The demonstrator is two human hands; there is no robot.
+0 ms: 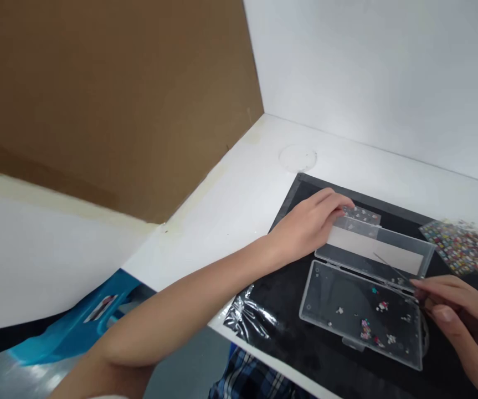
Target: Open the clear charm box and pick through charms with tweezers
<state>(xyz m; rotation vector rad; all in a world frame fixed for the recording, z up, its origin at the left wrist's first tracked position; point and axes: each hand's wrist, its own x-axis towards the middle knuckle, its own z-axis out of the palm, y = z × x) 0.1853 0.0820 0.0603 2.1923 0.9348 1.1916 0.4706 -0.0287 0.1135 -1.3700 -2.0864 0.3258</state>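
Note:
A hinged clear plastic case (325, 310) lies unfolded on a black mat (280, 349). Small coloured and silvery charms (365, 330) are scattered in its near half. A white strip (371, 246) shows through the raised lid. My left hand (315, 221) reaches past the lid, its fingertips closed at the left end of a small clear packet (365, 215) dotted with tiny pieces. My right hand (458, 316), at the case's right side, pinches a thin metal needle-like tool (390, 267). Its tip points up and left over the lid.
To the right lies a sheet covered with many multicoloured bits (467, 249). A round clear dish (298, 158) stands behind the mat. A brown board (118, 100) rises at the left, a white wall (380, 72) behind. Below the table's left edge is a blue plastic object (81, 316).

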